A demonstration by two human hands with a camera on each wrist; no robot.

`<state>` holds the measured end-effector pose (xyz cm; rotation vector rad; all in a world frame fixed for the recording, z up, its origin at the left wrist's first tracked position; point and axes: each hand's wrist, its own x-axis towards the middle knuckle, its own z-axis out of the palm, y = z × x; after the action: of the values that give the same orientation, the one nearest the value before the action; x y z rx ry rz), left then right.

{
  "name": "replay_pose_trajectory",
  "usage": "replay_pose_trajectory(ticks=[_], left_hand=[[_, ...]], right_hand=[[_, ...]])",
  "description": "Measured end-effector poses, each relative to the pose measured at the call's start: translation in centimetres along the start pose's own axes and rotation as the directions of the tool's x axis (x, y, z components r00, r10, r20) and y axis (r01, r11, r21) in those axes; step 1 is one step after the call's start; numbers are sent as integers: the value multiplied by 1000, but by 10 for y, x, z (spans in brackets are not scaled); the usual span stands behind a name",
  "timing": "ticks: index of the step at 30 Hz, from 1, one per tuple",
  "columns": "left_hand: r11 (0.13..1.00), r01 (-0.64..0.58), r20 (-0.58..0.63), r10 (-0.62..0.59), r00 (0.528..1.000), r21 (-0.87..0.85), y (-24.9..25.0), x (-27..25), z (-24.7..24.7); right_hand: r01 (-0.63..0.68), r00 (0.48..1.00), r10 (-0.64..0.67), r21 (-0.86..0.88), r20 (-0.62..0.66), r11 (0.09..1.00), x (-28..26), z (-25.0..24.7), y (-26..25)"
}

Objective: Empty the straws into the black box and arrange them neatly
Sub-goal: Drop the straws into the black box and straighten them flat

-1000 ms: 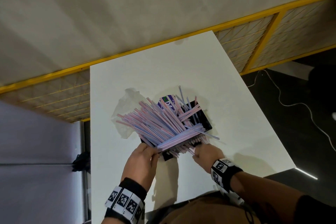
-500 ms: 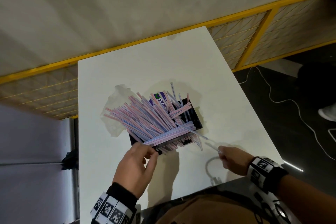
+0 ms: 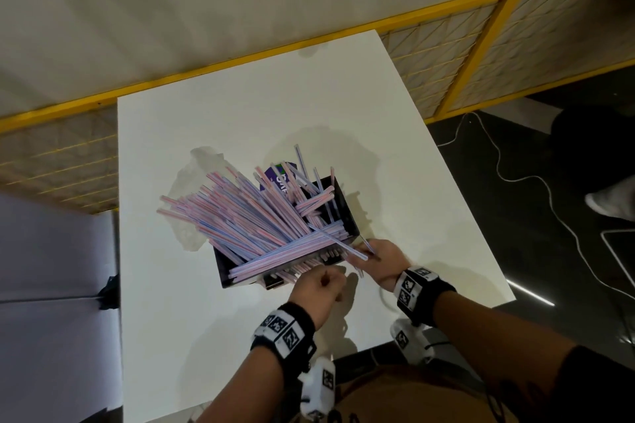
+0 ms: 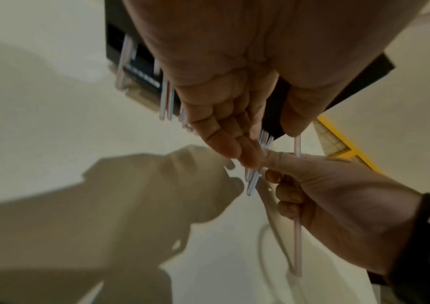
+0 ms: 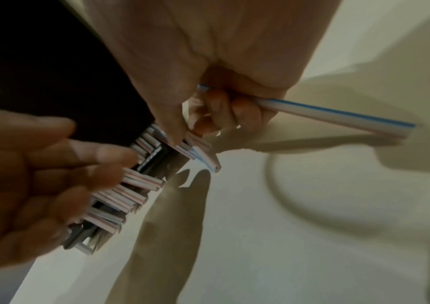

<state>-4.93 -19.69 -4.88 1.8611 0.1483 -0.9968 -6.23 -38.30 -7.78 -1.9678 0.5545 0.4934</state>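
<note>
Two hands tidy a messy heap of striped straws in a black box on a white table.

The straws (image 3: 254,216) lie crisscrossed in the black box (image 3: 348,216) at the table's (image 3: 395,154) centre, many fanning out over its rim toward ten o'clock, their near ends poking past the six o'clock edge. The right hand (image 3: 376,259), at the box's five o'clock corner, has its fingers curled round a single blue-striped straw (image 5: 338,115). The left hand (image 3: 318,292), at six o'clock, holds nothing, its fingers straight against the straw ends. A crumpled clear bag (image 3: 192,203) lies at nine o'clock. Judged risk: pushing the ends hard could tip the overhanging straws onto the table.
</note>
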Motion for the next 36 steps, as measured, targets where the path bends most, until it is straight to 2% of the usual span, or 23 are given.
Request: replay_pose_trajectory(ticks=[3, 5, 8, 11, 17, 21, 27, 31, 33, 36], left_hand=[[955, 181, -10, -189, 982, -236, 2, 16, 16], [853, 270, 30, -287, 957, -446, 5, 21, 25], [687, 347, 134, -345, 929, -638, 5, 28, 36], [590, 371, 187, -350, 918, -717, 0, 34, 48], [691, 284, 16, -367, 930, -665, -10, 42, 55], [764, 280, -41, -371, 928, -582, -14, 47, 52], [690, 262, 20, -337, 941, -675, -18, 44, 59], [648, 287, 61, -349, 935, -706, -15, 47, 55], [646, 303, 76, -354, 932, -701, -15, 48, 54], [671, 301, 82, -338, 938, -677, -19, 49, 52]], right_hand=[[42, 998, -42, -4, 45, 999, 0, -5, 4], [29, 997, -29, -2, 69, 1000, -2, -9, 8], [-72, 989, 57, 102, 139, 992, -7, -10, 12], [-139, 973, 110, 134, 200, 981, -10, -10, 15], [-82, 977, 97, -88, 189, 993, -7, -5, 7], [-95, 976, 103, -51, 192, 994, -9, -5, 7], [-122, 952, 135, -65, 275, 990, -11, -15, 7], [-141, 951, 169, -123, 260, 982, -9, -18, 7], [-126, 965, 151, -125, 215, 984, -9, -18, 4], [-75, 996, 75, -15, 49, 997, -10, -17, 2]])
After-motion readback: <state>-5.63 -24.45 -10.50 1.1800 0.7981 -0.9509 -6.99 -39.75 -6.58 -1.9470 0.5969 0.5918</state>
